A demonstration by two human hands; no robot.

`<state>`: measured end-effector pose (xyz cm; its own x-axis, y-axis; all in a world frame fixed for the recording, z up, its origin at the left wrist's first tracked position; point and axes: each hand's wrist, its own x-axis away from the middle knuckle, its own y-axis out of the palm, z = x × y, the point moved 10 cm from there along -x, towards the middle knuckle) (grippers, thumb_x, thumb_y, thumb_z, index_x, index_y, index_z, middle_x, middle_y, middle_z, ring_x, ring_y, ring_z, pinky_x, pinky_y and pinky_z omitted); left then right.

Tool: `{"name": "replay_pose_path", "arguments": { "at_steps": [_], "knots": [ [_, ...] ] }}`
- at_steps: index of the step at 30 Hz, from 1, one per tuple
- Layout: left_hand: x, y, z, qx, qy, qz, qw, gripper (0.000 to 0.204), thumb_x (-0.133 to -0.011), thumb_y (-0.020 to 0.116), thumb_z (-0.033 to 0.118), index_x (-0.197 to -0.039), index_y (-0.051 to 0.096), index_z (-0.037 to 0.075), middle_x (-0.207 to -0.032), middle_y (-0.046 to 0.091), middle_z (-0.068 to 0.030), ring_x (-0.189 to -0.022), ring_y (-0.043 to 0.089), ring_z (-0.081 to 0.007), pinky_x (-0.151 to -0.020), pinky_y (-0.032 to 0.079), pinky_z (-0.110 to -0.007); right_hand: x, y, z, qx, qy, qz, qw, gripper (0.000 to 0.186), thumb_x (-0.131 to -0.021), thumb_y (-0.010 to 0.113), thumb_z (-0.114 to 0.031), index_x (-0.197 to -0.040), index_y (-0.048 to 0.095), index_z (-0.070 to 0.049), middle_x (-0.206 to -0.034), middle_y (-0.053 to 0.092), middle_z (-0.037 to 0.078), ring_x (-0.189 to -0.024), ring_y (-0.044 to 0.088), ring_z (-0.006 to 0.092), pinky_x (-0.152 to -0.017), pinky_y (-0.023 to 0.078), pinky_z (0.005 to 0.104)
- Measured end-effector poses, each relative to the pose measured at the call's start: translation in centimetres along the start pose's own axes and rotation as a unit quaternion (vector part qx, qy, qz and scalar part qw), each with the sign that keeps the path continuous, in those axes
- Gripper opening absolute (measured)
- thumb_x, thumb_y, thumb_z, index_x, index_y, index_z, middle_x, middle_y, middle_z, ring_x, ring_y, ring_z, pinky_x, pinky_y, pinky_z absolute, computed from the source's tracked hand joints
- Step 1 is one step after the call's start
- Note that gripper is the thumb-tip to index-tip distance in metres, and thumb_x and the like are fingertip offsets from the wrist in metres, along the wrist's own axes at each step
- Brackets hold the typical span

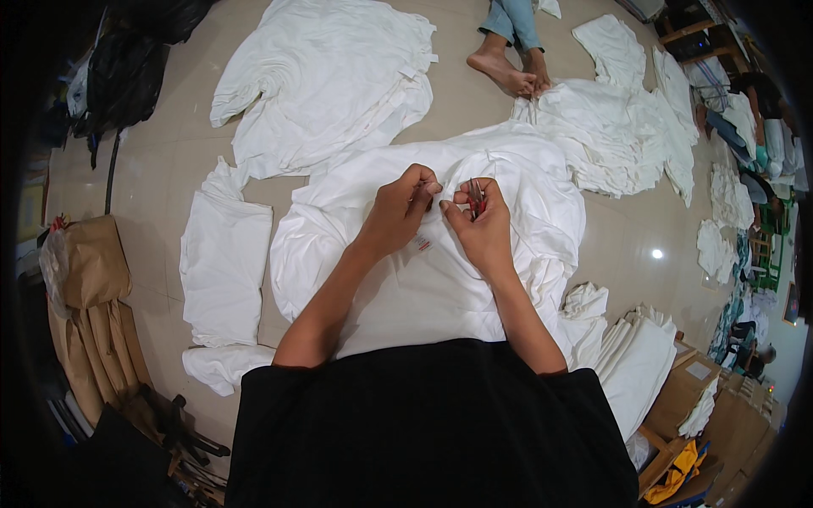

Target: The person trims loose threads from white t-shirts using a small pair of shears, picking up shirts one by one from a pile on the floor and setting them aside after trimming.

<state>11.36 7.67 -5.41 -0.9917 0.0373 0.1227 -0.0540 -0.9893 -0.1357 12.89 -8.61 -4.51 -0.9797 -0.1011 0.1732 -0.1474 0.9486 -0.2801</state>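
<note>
A large piece of white cloth (347, 190) lies bunched across my lap and on the floor in front of me. Above it, my left hand (396, 213) is closed in a pinch, thumb against forefinger; whatever sits between the fingertips is too small to make out. My right hand (486, 235) grips small thread snips (477, 201) with red handles, their metal blades pointing away from me. The two hands are close together, with a fold of the cloth between and beneath them. A small printed label (421, 244) shows on the cloth just below the hands.
White garments lie in a heap (330, 76) ahead, a folded piece (224, 262) at left and a pile (605, 127) at right. Another person's bare feet (506, 69) are beyond. Brown paper packages (95, 262) stand left; cardboard boxes (684, 391) stand right.
</note>
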Motion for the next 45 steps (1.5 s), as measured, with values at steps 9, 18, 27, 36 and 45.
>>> {"name": "replay_pose_path", "arguments": {
  "at_steps": [9, 18, 27, 36, 45],
  "knots": [
    [0.1, 1.2, -0.3, 0.071, 0.024, -0.012, 0.997, 0.017, -0.114, 0.051, 0.016, -0.108, 0.056, 0.001, -0.099, 0.075, -0.0077, -0.082, 0.065, -0.0126, -0.078, 0.056, -0.031, 1.4, -0.7, 0.1, 0.006, 0.033, 0.002, 0.999, 0.025, -0.092, 0.079, -0.012, -0.105, 0.06, -0.001, -0.082, 0.06, 0.001, -0.063, 0.046, 0.0064, -0.059, 0.042, 0.0253],
    [0.6, 0.9, -1.8, 0.08, -0.041, 0.013, 0.996, 0.011, -0.103, 0.068, 0.008, -0.108, 0.075, 0.0, -0.102, 0.078, -0.0045, -0.095, 0.07, -0.0087, -0.087, 0.055, -0.026, 1.5, -0.6, 0.3, -0.017, 0.024, -0.003, 1.0, 0.03, -0.091, 0.079, -0.006, -0.112, 0.058, -0.002, -0.095, 0.057, -0.002, -0.068, 0.044, 0.0022, -0.063, 0.041, 0.0201],
    [0.6, 0.4, -0.2, 0.05, 0.035, 0.037, 0.997, 0.009, -0.099, 0.07, 0.001, -0.106, 0.075, -0.001, -0.099, 0.078, -0.0064, -0.091, 0.07, -0.0092, -0.082, 0.055, -0.026, 1.3, -0.3, 0.3, -0.003, 0.021, -0.017, 1.0, 0.031, -0.089, 0.08, -0.008, -0.111, 0.059, -0.002, -0.091, 0.061, 0.0, -0.066, 0.045, 0.0051, -0.06, 0.042, 0.0238],
    [0.7, 1.1, -0.3, 0.017, 0.002, -0.01, 1.0, 0.013, -0.108, 0.063, 0.012, -0.112, 0.063, -0.001, -0.102, 0.076, -0.0054, -0.095, 0.068, -0.0088, -0.086, 0.055, -0.027, 1.3, -0.7, 0.3, -0.009, 0.005, 0.001, 1.0, 0.026, -0.094, 0.076, -0.013, -0.11, 0.06, 0.0, -0.085, 0.059, 0.0, -0.065, 0.046, 0.0055, -0.06, 0.043, 0.0243],
    [1.3, 0.9, 0.1, 0.084, 0.06, 0.033, 0.994, 0.016, -0.109, 0.061, 0.015, -0.113, 0.064, 0.0, -0.098, 0.073, -0.0044, -0.077, 0.063, -0.0064, -0.065, 0.054, -0.026, 5.8, 2.3, 0.6, -0.35, 0.29, -0.165, 0.875, 0.036, -0.114, 0.044, -0.034, -0.114, 0.06, -0.002, -0.076, 0.051, 0.001, -0.058, 0.039, 0.0089, -0.054, 0.035, 0.0263]
  ]
}}
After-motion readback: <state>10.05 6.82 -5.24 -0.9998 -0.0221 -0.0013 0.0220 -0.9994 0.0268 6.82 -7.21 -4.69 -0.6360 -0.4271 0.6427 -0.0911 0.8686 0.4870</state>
